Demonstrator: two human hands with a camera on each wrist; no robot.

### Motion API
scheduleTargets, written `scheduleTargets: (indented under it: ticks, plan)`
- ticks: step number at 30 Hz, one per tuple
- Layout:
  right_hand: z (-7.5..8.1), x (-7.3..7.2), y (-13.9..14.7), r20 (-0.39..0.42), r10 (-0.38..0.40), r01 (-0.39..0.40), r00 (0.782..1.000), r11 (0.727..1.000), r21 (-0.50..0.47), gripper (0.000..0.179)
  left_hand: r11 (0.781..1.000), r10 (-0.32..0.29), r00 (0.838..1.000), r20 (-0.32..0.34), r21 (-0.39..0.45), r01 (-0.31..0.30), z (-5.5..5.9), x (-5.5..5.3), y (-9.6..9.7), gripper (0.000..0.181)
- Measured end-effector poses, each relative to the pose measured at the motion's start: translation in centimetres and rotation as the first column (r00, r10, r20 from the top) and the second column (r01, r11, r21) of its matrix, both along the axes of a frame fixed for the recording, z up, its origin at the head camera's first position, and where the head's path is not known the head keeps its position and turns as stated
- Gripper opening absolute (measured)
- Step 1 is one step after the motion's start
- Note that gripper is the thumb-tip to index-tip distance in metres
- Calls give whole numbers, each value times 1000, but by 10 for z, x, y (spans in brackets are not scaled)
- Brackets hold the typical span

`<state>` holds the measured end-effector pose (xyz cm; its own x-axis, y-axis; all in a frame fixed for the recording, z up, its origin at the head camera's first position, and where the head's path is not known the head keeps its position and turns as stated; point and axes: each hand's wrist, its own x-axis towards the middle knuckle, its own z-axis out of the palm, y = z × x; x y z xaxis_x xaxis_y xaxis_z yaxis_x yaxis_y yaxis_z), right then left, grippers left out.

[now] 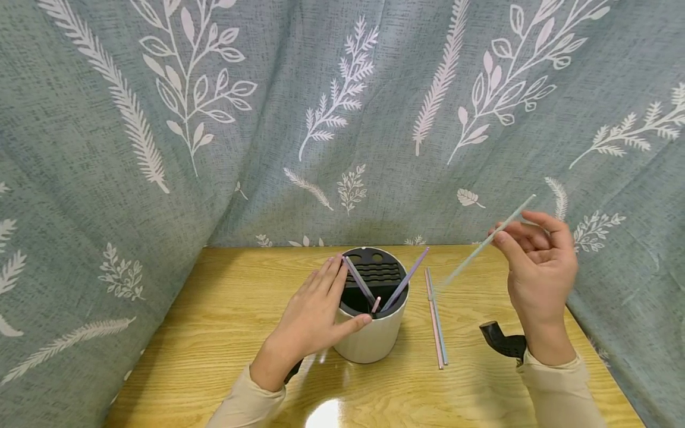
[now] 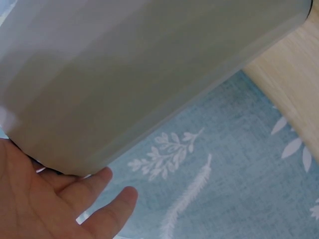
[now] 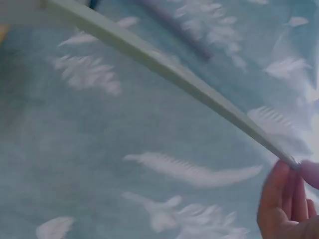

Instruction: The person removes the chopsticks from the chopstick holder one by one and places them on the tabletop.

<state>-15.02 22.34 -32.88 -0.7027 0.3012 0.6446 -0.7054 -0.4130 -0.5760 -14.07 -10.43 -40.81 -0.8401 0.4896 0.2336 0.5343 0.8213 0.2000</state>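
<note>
My right hand [image 1: 543, 261] pinches a thin pale green stick [image 1: 476, 252] between thumb and fingertips, above the table's right side. In the right wrist view the stick [image 3: 174, 74] slants up and left from the fingertips. My left hand [image 1: 316, 306] rests on the rim of a white round holder with a black slotted top [image 1: 369, 345], its fingers along the left side and its thumb across the front. Two purplish sticks [image 1: 407, 278] and a short-looking pink one [image 1: 376, 304] stand tilted in the front opening. The left wrist view shows the holder's wall [image 2: 149, 74] close up.
A pink stick [image 1: 434, 333] and a blue stick [image 1: 441, 336] lie side by side on the wooden table [image 1: 230, 333], right of the holder. A grey-green curtain with white leaf prints [image 1: 278, 119] hangs behind and at both sides. A black wrist-mounted piece [image 1: 503, 342] juts from the right wrist.
</note>
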Motion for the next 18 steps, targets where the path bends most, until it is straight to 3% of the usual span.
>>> scheduleTargets:
  ticks: [3, 5, 8, 10, 14, 18]
  plan:
    - [-22, -9, 13, 172, -121, 84, 978, 974, 211, 43, 1000, 4, 1000, 3, 2, -4, 0, 0, -1, 104]
    - [-41, -17, 22, 291, -202, 89, 935, 929, 361, 43, 1000, 3, 1000, 0, 6, -3, 0, 0, -1, 104]
    - [-72, -31, 33, 420, -288, 34, 861, 856, 517, 41, 1000, 0, 1000, -6, 9, 0, 0, 0, -1, 103]
    - [-91, -39, 39, 483, -306, -23, 820, 827, 562, 42, 1000, -3, 1000, -9, 10, 3, 0, 0, -1, 103]
    - [-124, -56, 46, 594, -298, -124, 747, 816, 565, 45, 1000, -4, 1000, -9, 13, 4, 0, 0, -1, 103]
    - [-148, -69, 49, 664, -282, -210, 692, 802, 559, 48, 1000, -2, 1000, -1, 15, 2, 0, 0, -1, 103]
